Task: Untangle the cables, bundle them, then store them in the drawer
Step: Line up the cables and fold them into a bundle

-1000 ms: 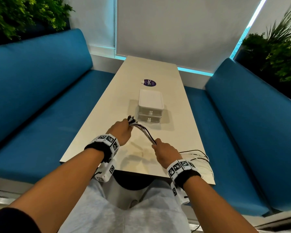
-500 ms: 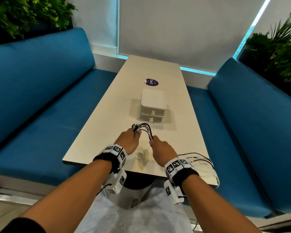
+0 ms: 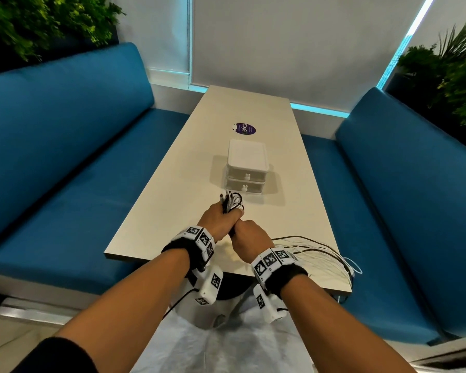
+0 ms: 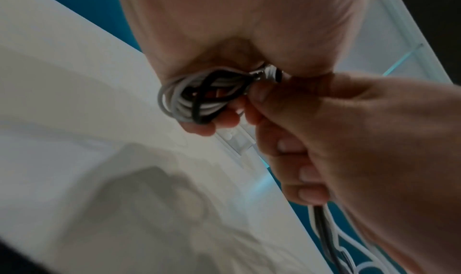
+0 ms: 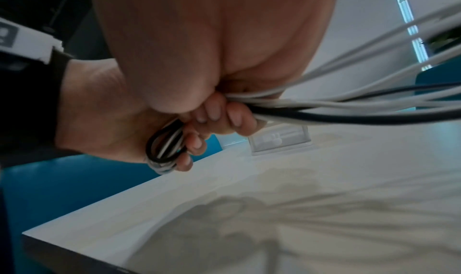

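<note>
Left hand (image 3: 218, 221) grips looped cables (image 3: 231, 202) above the table (image 3: 172, 200), at 6 o'clock from the drawers (image 3: 246, 173). Right hand (image 3: 249, 235) touches it, fingers curled round the trailing strands.

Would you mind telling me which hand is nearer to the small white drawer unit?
The left hand. It holds the coiled cables just in front of the drawer unit; the right hand grips the cables nearer the person, farther from it.
</note>
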The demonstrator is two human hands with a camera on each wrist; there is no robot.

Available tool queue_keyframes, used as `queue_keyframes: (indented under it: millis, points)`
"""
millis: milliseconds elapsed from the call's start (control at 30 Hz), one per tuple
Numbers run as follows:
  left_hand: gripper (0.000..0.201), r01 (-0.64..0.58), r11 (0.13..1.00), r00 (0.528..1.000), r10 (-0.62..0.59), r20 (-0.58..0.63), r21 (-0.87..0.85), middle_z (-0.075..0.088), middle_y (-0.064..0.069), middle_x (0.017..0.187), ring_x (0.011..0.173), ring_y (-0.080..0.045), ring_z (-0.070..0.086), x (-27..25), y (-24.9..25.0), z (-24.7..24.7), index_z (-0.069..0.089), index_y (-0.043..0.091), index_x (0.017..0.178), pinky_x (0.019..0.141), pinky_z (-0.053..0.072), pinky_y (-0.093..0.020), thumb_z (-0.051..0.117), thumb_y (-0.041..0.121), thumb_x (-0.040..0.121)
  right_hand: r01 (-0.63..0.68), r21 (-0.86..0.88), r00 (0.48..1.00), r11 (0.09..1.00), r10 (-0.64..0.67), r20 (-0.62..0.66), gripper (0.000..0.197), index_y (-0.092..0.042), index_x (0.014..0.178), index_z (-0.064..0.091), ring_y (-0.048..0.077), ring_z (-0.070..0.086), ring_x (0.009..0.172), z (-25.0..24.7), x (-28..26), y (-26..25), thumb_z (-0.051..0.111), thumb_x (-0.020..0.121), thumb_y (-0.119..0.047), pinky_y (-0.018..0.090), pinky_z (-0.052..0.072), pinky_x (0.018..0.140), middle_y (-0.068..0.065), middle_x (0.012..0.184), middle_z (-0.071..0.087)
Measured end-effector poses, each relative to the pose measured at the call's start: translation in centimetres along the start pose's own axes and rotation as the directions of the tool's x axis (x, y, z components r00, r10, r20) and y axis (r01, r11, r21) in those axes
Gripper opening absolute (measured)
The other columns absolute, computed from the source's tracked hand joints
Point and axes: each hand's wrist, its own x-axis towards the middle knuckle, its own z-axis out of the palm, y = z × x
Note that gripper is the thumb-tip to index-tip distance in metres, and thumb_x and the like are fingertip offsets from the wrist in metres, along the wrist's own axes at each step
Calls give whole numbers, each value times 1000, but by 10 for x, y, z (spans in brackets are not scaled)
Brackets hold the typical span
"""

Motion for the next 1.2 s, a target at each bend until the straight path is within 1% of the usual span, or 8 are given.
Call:
queue_keyframes:
  millis: [167,400,500,667,800,900,1033,1200]
  points:
    - [28,95,995,995,-95,-3,-38,59,-4,62,48,-20,50,4,17,-1,63,15,76,44,34,-20,65,43,83,20,71,999,997,-19,-26,24,0,106,55,41,60,84,-5,8,8,40,100,-18,35,35,62,24,94,63]
    - [27,-133,990,988,136,-76,49,63,-8,79,73,-27,61,9,27,6,64,10,88,57,38,-27,57,35,97,78,311,996,947,-60,-67,25,-2,117,44,39,61,86,-9,-7,7,47,96,-16,31,35,62,22,98,65]
    - [31,-101,976,991,82,-104,-194,72,-9,83,73,-28,72,15,30,-3,66,9,103,53,51,-30,53,38,99,43,151,998,988,-35,-57,25,-7,115,45,41,60,89,-11,-9,23,43,100,-26,36,32,65,19,98,66]
    - [25,-119,933,993,114,-36,-338,61,-7,60,70,-37,72,11,37,-12,57,16,89,43,39,-23,60,40,95,-82,176,993,981,66,96,17,-19,99,46,37,62,85,-3,-9,43,35,98,-33,45,51,78,13,93,66]
    - [21,-153,940,988,151,-30,-304,56,-7,51,52,-29,63,14,30,-11,65,14,96,53,52,-46,68,35,90,-81,229,992,970,56,115,21,-22,95,48,35,61,89,5,-6,34,32,100,-35,46,50,82,10,98,66]
    - [30,-149,933,988,125,-95,-327,44,-7,53,44,-23,47,14,31,-10,61,14,82,46,51,-35,63,42,93,-58,237,993,970,32,112,23,-20,97,50,34,59,85,7,-6,28,33,101,-34,47,50,80,10,94,65]
    - [42,-173,951,972,124,-199,-256,42,-7,53,45,-24,42,17,30,-7,49,20,65,47,43,-33,54,47,96,-14,255,990,967,-23,139,22,-21,97,53,30,61,87,6,-3,23,36,101,-33,44,50,82,6,95,67]
    - [49,-114,971,982,78,-172,-210,32,6,40,41,-20,28,21,20,-8,42,21,58,49,25,-30,54,49,95,-17,242,990,970,-18,142,28,-22,90,52,29,61,82,7,-5,23,48,95,-49,39,50,75,7,88,68]
